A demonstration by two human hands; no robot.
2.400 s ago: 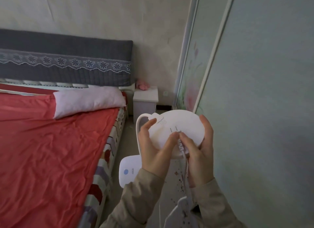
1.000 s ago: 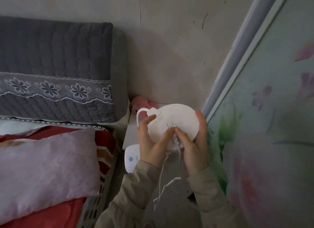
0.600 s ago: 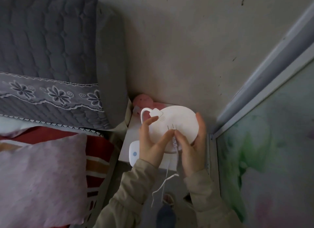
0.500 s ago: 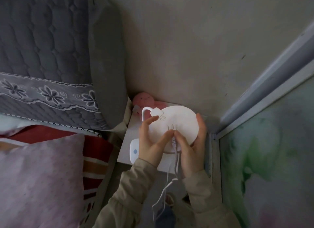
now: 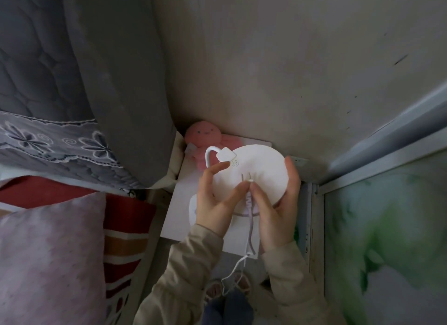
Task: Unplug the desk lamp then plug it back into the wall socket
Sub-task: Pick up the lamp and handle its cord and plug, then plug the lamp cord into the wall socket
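Above a white bedside desk [image 5: 183,203], both hands cradle the desk lamp [image 5: 256,172]; the left hand [image 5: 212,199] and right hand [image 5: 278,203] share a narrow grip pinching its plug [image 5: 250,181]. Loose cord [image 5: 250,230] could snag; the wall socket [image 5: 298,160] sits partly hidden behind.
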